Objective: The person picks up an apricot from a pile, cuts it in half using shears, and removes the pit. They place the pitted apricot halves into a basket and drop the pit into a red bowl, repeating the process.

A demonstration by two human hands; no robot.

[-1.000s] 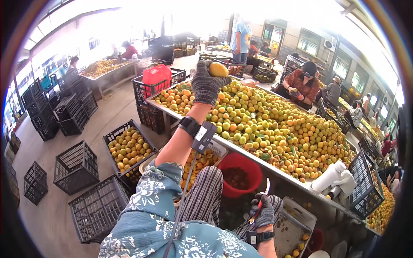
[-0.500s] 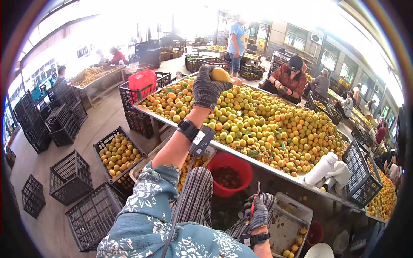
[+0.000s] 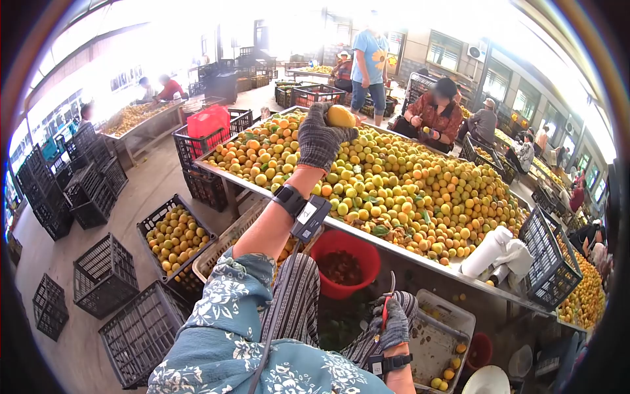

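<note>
Stretched out over the heaped table, my left hand (image 3: 321,139) in a dark knitted glove is closed around a yellow-orange fruit (image 3: 341,116). Below it spreads a big pile of round green-to-orange fruit (image 3: 407,177) on a metal-edged table (image 3: 262,188). Low in the view, by my striped trouser knee, my gloved right hand (image 3: 394,323) grips a red-handled tool with a thin curved blade (image 3: 387,307). The blade points upward. Beneath the table edge, a red bucket (image 3: 367,264) holds brownish scraps.
A white tray (image 3: 438,358) with several fruits stands right of my knee. Black crates (image 3: 105,276) line the floor at left, one filled with fruit (image 3: 177,240). White rolls (image 3: 487,253) lie on the table's right corner. A seated person (image 3: 434,115) works across the table.
The view has shifted slightly. My left hand stays extended with the fruit. Across the table, the seated person's head has lifted, and the standing person appears farther right.
</note>
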